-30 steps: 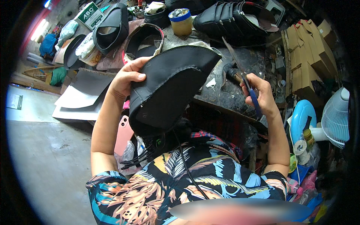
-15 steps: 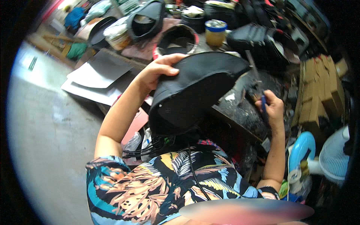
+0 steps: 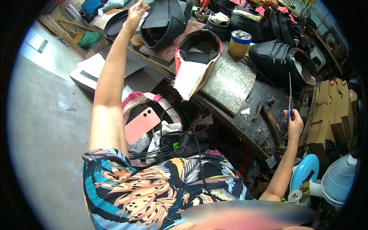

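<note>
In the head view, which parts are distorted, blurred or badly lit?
Head view: fisheye bending curves the workbench edge and leaves a black rim; a smeared blurred patch sits at the bottom; daylight washes out the concrete floor; the left hand and the right hand with scissors look sharp.

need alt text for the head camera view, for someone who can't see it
Seen from above, a person in a floral shirt reaches the left hand out to black seat covers at the far side of a cluttered workbench. The right hand holds scissors point up, beside a hammer.
</note>
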Motion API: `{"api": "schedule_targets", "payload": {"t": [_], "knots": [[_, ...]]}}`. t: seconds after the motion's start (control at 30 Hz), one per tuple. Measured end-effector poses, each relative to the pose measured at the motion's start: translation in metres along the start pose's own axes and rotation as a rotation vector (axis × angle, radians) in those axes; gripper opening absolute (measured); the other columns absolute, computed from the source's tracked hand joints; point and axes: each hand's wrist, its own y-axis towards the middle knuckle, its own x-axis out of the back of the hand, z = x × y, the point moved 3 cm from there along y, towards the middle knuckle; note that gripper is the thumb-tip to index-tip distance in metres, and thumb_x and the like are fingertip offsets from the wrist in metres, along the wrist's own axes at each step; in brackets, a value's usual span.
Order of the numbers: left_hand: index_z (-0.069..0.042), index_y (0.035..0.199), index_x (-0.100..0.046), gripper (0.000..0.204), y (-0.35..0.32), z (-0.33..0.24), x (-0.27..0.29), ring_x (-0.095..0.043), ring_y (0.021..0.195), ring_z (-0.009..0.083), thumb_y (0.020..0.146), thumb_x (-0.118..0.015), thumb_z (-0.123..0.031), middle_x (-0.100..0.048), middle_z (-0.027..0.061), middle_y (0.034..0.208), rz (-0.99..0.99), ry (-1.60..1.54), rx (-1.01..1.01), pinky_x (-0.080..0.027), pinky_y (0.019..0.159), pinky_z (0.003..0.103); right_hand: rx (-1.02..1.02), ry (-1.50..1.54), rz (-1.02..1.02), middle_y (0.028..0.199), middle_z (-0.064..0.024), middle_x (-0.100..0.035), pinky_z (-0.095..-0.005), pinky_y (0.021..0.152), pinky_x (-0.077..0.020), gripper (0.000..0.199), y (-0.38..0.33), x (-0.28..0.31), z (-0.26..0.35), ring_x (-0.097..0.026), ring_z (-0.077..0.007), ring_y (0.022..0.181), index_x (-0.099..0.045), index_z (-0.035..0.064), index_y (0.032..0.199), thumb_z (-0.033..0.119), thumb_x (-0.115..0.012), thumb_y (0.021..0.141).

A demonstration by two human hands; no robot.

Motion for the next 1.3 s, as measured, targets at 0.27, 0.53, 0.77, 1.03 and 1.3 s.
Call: {"api": "schedule_targets", "payload": {"t": [0.27,0.53,0.77,1.03,1.3], "knots": [[-0.015,0.136,-0.052,0.09,-0.101,-0.077,-0.057,-0.041,0.133,0.0349,0.063,-0.085,-0.056,-0.043,0.0107,0.145,0.02,1.101,-0.351,-0.04,0.107,0.051,-0.068,-0.299,0.076,0.066,-0.0092,-0.057,-0.0365,0.056,-0.0386,0.032,-0.01,0.012,-0.007,-0.05,-0.0228,0.056,-0.063,0.0067,0.088,0.036,-0.075,0.087],[-0.015,0.095,-0.067,0.021,-0.07,-0.07,-0.087,-0.058,0.101,0.0298,0.082,-0.075,-0.029,-0.062,0.0084,0.099,0.019,1.068,-0.542,-0.047,0.084,0.045,-0.011,-0.331,0.053,0.066,-0.0131,-0.063,-0.0434,0.058,-0.0443,0.032,-0.011,0.01,0.002,-0.063,-0.0341,0.063,-0.067,0.0121,0.089,0.042,-0.076,0.083],[-0.013,0.137,-0.041,0.063,-0.034,-0.034,-0.102,-0.065,0.107,0.0414,0.086,-0.073,-0.032,-0.058,0.0226,0.12,0.364,1.047,-0.183,-0.055,0.087,0.049,0.016,-0.468,0.186,0.084,-0.0154,-0.068,-0.0439,0.068,-0.0487,0.042,-0.002,0.01,0.004,-0.065,-0.0344,0.076,-0.068,0.0063,0.1,0.042,-0.078,0.079],[-0.003,0.13,-0.056,0.067,-0.035,-0.064,-0.109,-0.062,0.105,0.0421,0.075,-0.08,-0.034,-0.05,0.0251,0.129,0.258,1.122,0.01,-0.053,0.089,0.048,0.132,-0.387,0.167,0.101,-0.0151,-0.067,-0.0399,0.078,-0.0505,0.045,0.011,0.006,-0.004,-0.066,-0.0339,0.088,-0.068,0.0013,0.108,0.032,-0.08,0.077],[-0.001,0.108,-0.067,0.052,-0.014,-0.089,-0.127,-0.065,0.104,0.0392,0.079,-0.071,-0.044,-0.069,0.0235,0.105,0.405,1.223,0.003,-0.048,0.093,0.05,0.031,-0.297,0.233,0.099,-0.0128,-0.066,-0.0379,0.081,-0.0515,0.035,0.013,0.004,-0.013,-0.067,-0.0308,0.091,-0.069,0.0025,0.107,0.019,-0.079,0.078]]}}
